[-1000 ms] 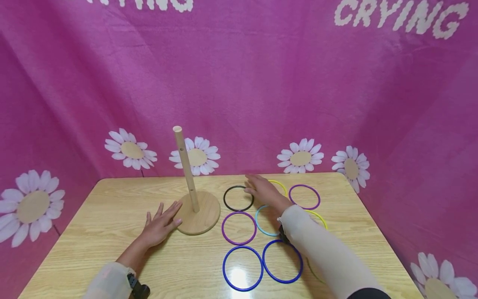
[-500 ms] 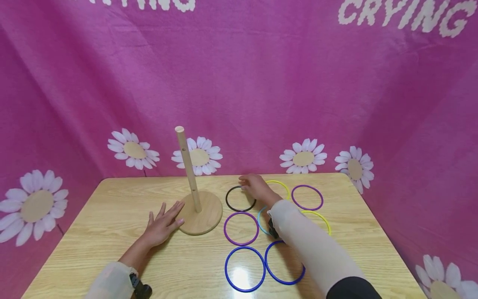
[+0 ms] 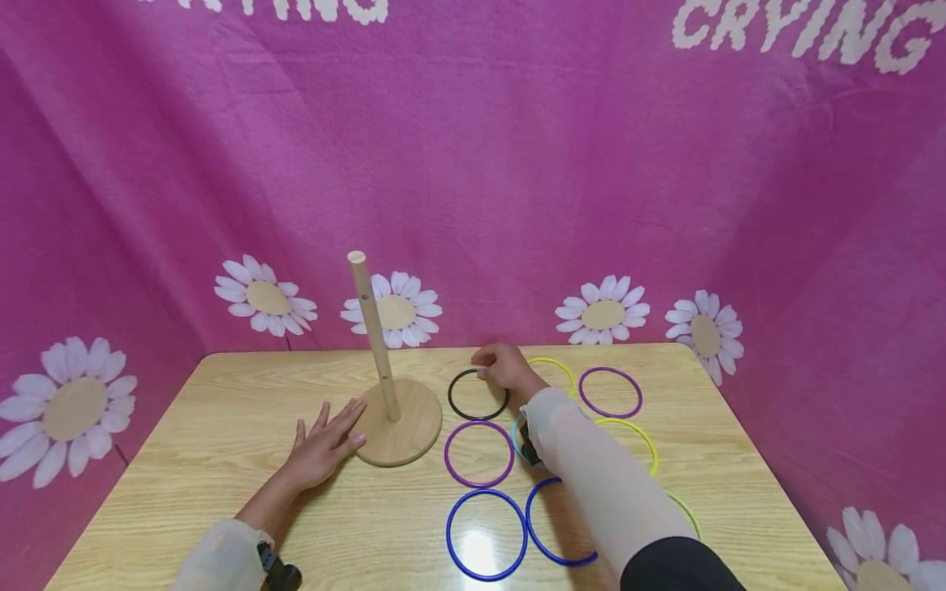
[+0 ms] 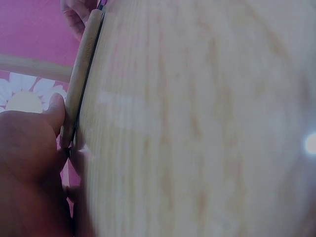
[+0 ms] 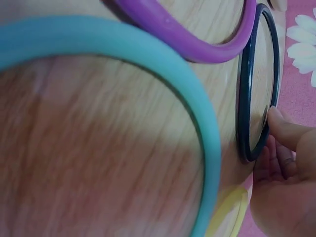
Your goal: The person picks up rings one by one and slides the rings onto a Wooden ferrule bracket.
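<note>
My right hand (image 3: 504,367) is at the far side of a thin black ring (image 5: 244,108) on the table and pinches its rim. In the right wrist view the thumb lies at the ring's inner edge and the fingers curl outside it. A light blue ring (image 5: 210,153) and a purple ring (image 5: 212,53) lie close by. My left hand (image 3: 318,451) rests with spread fingers at the left edge of a wooden stand's round base (image 3: 415,427). An upright post (image 3: 378,349) rises from that base, with no ring on it.
Two blue rings, one at the front (image 3: 485,578), lie nearer me on the wooden table (image 3: 244,410). Yellow rings and another purple ring (image 3: 610,368) lie to the right, partly behind my right forearm. A pink curtain (image 3: 473,180) with daisies stands behind the table.
My right hand has moved left and its fingers have closed on the black ring's far rim. The left hand keeps its place on the base. The view has shifted slightly.
</note>
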`<state>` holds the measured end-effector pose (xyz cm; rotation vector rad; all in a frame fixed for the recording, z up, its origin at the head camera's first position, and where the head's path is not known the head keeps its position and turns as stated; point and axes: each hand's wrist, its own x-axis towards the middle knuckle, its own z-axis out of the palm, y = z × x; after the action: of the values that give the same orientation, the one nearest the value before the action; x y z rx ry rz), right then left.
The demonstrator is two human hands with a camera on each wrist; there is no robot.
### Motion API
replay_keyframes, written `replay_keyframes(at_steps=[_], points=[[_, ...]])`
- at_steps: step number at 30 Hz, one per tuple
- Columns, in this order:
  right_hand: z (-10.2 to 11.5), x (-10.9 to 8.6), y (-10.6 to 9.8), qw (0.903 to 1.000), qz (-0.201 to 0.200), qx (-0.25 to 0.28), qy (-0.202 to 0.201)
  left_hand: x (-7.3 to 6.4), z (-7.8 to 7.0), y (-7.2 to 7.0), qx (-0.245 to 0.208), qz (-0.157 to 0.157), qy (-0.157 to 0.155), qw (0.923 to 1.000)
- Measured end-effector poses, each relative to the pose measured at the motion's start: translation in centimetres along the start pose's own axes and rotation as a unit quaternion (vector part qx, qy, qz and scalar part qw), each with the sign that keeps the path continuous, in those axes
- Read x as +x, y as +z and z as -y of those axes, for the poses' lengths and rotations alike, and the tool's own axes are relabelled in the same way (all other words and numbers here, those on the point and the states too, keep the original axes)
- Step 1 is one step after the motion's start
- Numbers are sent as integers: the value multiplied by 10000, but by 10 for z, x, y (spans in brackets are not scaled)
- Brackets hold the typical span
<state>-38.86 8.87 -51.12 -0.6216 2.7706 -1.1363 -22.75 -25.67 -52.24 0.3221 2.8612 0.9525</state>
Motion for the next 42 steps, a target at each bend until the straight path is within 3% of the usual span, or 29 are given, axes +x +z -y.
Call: replay_keyframes(at_steps=[12, 16, 27, 38, 42], points=[[-5, 11, 3, 9982, -38, 321, 512, 1, 0, 1, -30, 9, -4, 10000], [-11, 15, 4, 9984, -62, 408, 387, 2, 1, 2, -20, 2, -1, 10000], [5, 6, 2, 9984, -204, 18, 524, 1, 2, 2, 13, -48, 34, 10000], [6, 5, -5, 9985, -225, 80, 492, 1, 3, 2, 17, -15, -2, 10000], [7, 6, -10, 9993, -220, -35, 305, 1, 2, 2, 4, -36, 23, 10000]])
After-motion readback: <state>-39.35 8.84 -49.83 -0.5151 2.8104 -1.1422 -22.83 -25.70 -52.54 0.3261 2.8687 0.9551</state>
